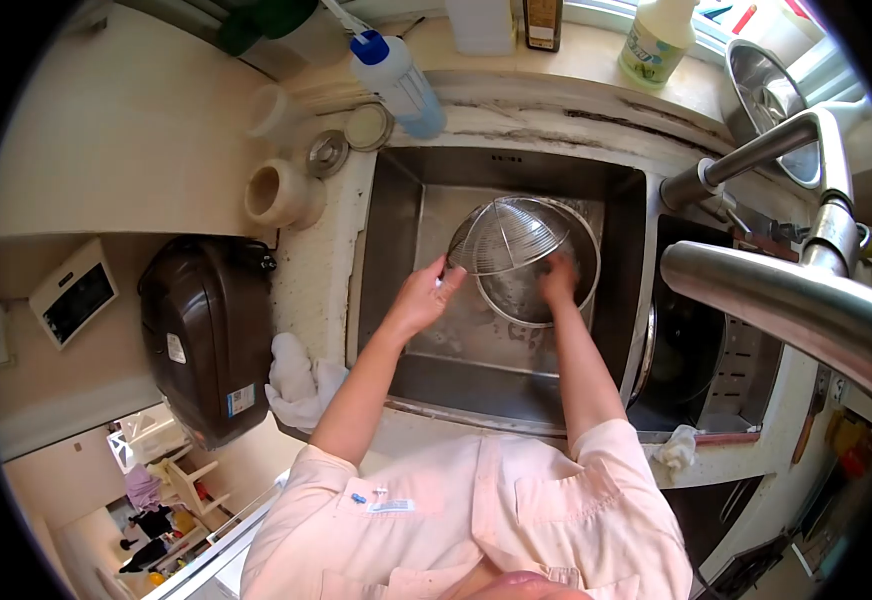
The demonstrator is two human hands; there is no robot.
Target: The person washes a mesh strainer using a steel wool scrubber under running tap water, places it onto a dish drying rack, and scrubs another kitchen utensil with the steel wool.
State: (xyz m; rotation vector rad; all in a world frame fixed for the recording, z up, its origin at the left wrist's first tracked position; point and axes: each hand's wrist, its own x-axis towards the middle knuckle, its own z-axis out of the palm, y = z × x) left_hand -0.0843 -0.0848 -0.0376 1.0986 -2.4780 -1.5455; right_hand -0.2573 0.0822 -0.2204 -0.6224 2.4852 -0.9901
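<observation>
The wire strainer is tilted in the left hand, its edge pinched between thumb and fingers, over part of a round metal bowl; whether the two touch, I cannot tell. Just right of that grip, the right hand reaches down into the bowl, its fingers blurred, so I cannot tell whether it holds anything. Below both hands is the wet, stained floor of a steel sink. Left of the left hand runs a speckled, worn counter, with a crumpled white cloth and a brown appliance standing beyond it. Ahead of the hands, the ledge behind the sink has dark stains below a windowsill. To the right, a thick metal faucet reaches over a second basin that contains a dark round pan. Ahead and left of the grip are a pale, wide-mouthed pot and a blue-capped bottle partly filled with blue liquid; ahead and right, a spray bottle stands near another metal bowl.
</observation>
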